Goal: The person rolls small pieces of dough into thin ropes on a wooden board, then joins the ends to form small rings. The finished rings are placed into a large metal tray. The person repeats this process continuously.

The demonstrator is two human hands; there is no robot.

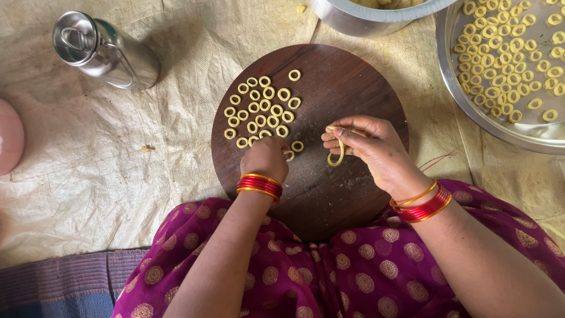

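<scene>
A round dark wooden board (329, 76) lies on the cloth in front of me, partly over my lap. Several small yellow dough rings (262, 109) sit in a cluster on its left half. My right hand (368, 147) pinches a thin curved strip of yellow dough (338, 154) between its fingertips, just above the board. My left hand (266, 159) rests knuckles-up on the board beside the cluster, fingers curled over a ring (289, 155) at its lower edge. Red and gold bangles circle both wrists.
A large steel tray (456, 94) at the upper right holds several finished rings. A steel pot (359, 20) stands behind the board. A steel bottle (106, 50) lies at the upper left, a pink object (9, 141) at the left edge.
</scene>
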